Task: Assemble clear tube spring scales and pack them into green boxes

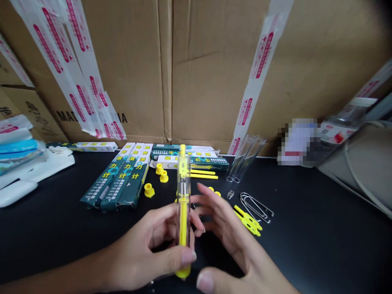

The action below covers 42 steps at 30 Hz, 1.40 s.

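My left hand (153, 249) grips the lower part of a clear tubular spring scale (183, 212), thumb across its front. The tube stands upright, with a yellow rod and a coiled spring inside and a yellow cap at the bottom. A yellow tip sticks out of its top. My right hand (228, 241) is just right of the tube, thumb and fingers apart, nothing seen in it. Beyond the hands lie yellow caps (149, 190), thin yellow rods (203, 175), small springs (230, 194), wire hooks (254, 206) and flat yellow pieces (248, 221).
Dark green and white boxes (122, 179) lie at the back left. Clear empty tubes (245, 159) stand near the carton wall (202, 81). A plastic bottle (337, 130) and a grey fabric item (364, 163) are at right. White and blue packaging (18, 151) sits at far left.
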Each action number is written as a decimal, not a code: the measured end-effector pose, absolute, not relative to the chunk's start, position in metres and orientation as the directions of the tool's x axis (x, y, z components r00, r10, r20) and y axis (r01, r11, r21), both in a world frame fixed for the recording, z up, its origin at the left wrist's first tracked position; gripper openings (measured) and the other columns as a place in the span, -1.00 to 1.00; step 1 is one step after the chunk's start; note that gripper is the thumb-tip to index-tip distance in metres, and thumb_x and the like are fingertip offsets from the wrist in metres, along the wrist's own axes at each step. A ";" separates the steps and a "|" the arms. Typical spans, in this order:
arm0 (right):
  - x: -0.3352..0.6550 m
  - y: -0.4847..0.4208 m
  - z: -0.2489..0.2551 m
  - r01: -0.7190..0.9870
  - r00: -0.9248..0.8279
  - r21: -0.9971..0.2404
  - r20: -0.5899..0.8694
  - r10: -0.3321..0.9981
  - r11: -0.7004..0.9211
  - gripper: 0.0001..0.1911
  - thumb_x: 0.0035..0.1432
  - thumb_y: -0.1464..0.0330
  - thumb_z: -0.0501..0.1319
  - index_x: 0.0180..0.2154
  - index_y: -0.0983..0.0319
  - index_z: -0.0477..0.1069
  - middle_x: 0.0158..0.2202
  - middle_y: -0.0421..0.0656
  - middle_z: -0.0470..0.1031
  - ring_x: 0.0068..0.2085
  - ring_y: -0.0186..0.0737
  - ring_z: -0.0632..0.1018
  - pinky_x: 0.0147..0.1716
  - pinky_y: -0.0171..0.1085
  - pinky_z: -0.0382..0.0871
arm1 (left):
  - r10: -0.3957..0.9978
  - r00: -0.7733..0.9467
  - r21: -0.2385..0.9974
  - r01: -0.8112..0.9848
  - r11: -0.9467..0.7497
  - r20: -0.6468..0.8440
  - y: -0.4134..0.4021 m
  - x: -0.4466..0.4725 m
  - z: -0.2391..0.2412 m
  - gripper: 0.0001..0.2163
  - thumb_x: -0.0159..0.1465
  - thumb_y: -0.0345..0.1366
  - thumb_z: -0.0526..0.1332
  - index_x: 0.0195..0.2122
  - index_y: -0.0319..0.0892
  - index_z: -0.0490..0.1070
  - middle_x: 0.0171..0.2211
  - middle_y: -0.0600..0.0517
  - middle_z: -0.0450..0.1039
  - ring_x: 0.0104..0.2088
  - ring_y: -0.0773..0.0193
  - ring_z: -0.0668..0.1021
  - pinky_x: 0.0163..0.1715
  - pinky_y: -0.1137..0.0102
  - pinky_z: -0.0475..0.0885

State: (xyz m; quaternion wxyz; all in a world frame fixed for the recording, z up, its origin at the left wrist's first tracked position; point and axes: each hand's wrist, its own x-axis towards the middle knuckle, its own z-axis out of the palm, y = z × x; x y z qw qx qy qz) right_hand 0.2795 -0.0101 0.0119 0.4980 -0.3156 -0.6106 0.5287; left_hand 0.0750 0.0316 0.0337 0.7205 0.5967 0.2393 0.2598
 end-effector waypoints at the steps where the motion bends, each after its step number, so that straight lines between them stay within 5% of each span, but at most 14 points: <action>1: 0.281 -0.009 0.016 -0.175 -0.283 -0.958 0.271 0.920 0.229 -0.14 0.16 0.24 0.48 0.34 -0.32 0.12 0.31 -0.23 0.34 0.15 -0.15 0.50 0.11 -0.20 0.43 | 0.657 0.751 0.986 -0.052 0.159 -0.066 0.032 0.075 0.035 -0.76 0.30 -0.29 0.36 -0.04 -0.15 0.43 -0.35 0.13 0.40 -0.40 0.41 0.39 -0.38 0.55 0.37; 6: 0.292 -0.004 0.037 -0.224 -0.141 -0.947 0.264 0.954 0.229 -0.52 0.38 0.10 0.22 0.26 -0.37 0.22 0.20 -0.29 0.47 0.00 -0.33 0.60 0.01 -0.35 0.52 | 0.627 0.761 0.983 0.177 0.044 -0.165 0.032 0.075 0.045 -0.74 0.12 -0.44 0.23 -0.14 -0.18 0.47 -0.52 0.21 0.31 -0.57 0.45 0.27 -0.57 0.57 0.18; 11: 0.299 -0.002 0.041 -0.100 -0.089 -0.953 0.294 0.952 0.285 -0.66 0.42 0.20 0.21 0.18 -0.17 0.35 -0.04 -0.27 0.64 -0.13 -0.38 0.67 -0.06 -0.45 0.55 | 0.622 0.759 0.948 0.308 -0.084 -0.192 0.030 0.078 0.049 -0.71 0.04 -0.51 0.16 -0.21 -0.19 0.51 -0.59 0.25 0.22 -0.62 0.46 0.24 -0.63 0.56 0.12; 14: 0.298 -0.002 0.041 -0.105 -0.060 -0.956 0.281 0.958 0.274 -0.71 0.40 0.21 0.24 0.12 -0.10 0.39 -0.01 -0.25 0.66 -0.11 -0.38 0.69 -0.07 -0.48 0.56 | 0.663 0.731 0.948 0.302 -0.103 -0.161 0.028 0.078 0.044 -0.72 0.06 -0.49 0.15 -0.21 -0.18 0.52 -0.59 0.25 0.23 -0.62 0.46 0.24 -0.62 0.56 0.13; 21: 0.298 0.003 0.040 -0.206 0.013 -0.959 0.197 0.980 0.195 -0.73 0.25 0.26 0.41 -0.02 0.01 0.53 -0.11 -0.23 0.72 -0.12 -0.33 0.72 -0.09 -0.47 0.58 | 0.804 0.581 0.962 0.269 -0.046 -0.124 0.024 0.076 0.042 -0.51 0.14 -0.30 0.28 0.14 -0.12 0.44 -0.55 0.22 0.31 -0.56 0.40 0.34 -0.53 0.54 0.22; 27: 0.304 0.005 0.034 -0.169 0.026 -0.981 0.090 0.996 0.093 -0.74 0.15 0.27 0.48 -0.10 0.03 0.59 -0.09 -0.23 0.72 -0.13 -0.34 0.68 -0.15 -0.49 0.57 | 0.886 0.444 0.991 0.085 0.106 -0.133 0.030 0.068 0.043 -0.46 0.31 0.15 0.14 0.07 -0.20 0.46 -0.46 0.01 0.52 -0.70 0.44 0.21 -0.75 0.54 0.04; 35: 0.297 0.004 0.032 -0.260 0.029 -0.965 -0.001 1.000 0.007 -0.65 -0.05 0.36 0.58 -0.17 0.12 0.62 -0.23 -0.19 0.71 -0.24 -0.27 0.67 -0.26 -0.38 0.62 | 0.943 0.314 0.991 -0.044 0.126 -0.106 0.034 0.066 0.047 -0.40 0.31 0.20 0.02 -0.25 -0.29 0.55 -0.47 -0.03 0.50 -0.67 0.48 0.10 -0.64 0.46 -0.06; 39: 0.291 0.001 0.032 -0.202 0.011 -0.978 -0.056 0.998 -0.053 -0.67 -0.11 0.29 0.60 -0.25 0.13 0.66 -0.25 -0.16 0.72 -0.20 -0.17 0.69 -0.19 -0.29 0.63 | 0.961 0.262 0.995 -0.017 0.100 -0.092 0.030 0.066 0.054 -0.41 0.24 0.24 0.07 -0.38 -0.26 0.56 -0.51 0.00 0.46 -0.64 0.44 0.12 -0.60 0.41 0.01; 42: 0.288 -0.003 0.032 -0.154 -0.039 -0.984 -0.086 0.996 -0.091 -0.75 -0.11 0.27 0.60 -0.32 0.14 0.69 -0.37 -0.21 0.69 -0.36 -0.29 0.66 -0.28 -0.38 0.59 | 0.975 0.219 0.999 0.035 0.019 -0.026 0.030 0.062 0.055 -0.42 0.26 0.24 0.06 -0.47 -0.20 0.54 -0.56 0.03 0.41 -0.59 0.35 0.21 -0.53 0.39 0.14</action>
